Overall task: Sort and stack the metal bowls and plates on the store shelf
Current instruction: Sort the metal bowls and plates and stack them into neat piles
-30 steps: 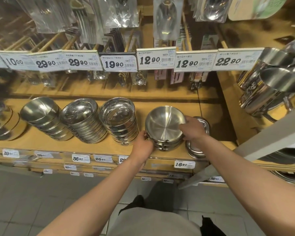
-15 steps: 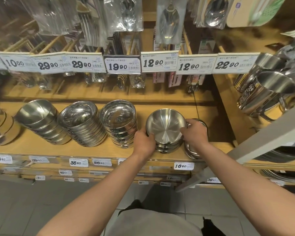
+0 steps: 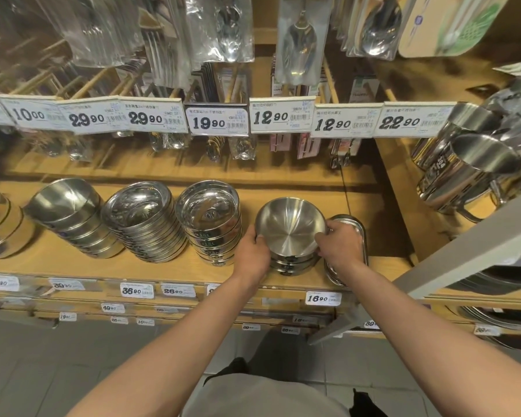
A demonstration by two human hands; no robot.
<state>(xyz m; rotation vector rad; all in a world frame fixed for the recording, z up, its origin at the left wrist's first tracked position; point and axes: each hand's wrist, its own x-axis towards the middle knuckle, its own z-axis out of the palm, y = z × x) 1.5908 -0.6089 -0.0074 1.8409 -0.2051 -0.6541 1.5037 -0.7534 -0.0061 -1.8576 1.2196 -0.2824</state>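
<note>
Bowls first: the top bowl [image 3: 290,225] is brushed steel, round and shallow with a flat centre and a matte satin finish, sitting on a short stack of the same bowls [image 3: 292,263] at the front of the wooden shelf [image 3: 373,206]. Left hand [image 3: 253,255] has its fingers curled around the stack's left side, thumb up at the top rim. Right hand [image 3: 340,243] pinches the top bowl's right rim with its fingertips, so both are holding on.

Just right of that, partly under the right hand, is a pile of rounded-rectangle steel trays [image 3: 357,233]. Going left along the shelf: a stack of mirror-polished lidded containers [image 3: 211,218], a leaning stack of shiny rimmed plates [image 3: 145,221], then a tilted row of deeper bowls [image 3: 69,212], all way glossier than the brushed ones.

Shelf is light wood-grain board with price tags [image 3: 324,297] along its front edge. Above, a row of bigger price labels [image 3: 217,121] and bagged spoons [image 3: 298,43] hanging on hooks. Far right looks like steel mugs or jugs [image 3: 460,164], hard to say with the edge distortion. Floor is grey tile [image 3: 42,371].
</note>
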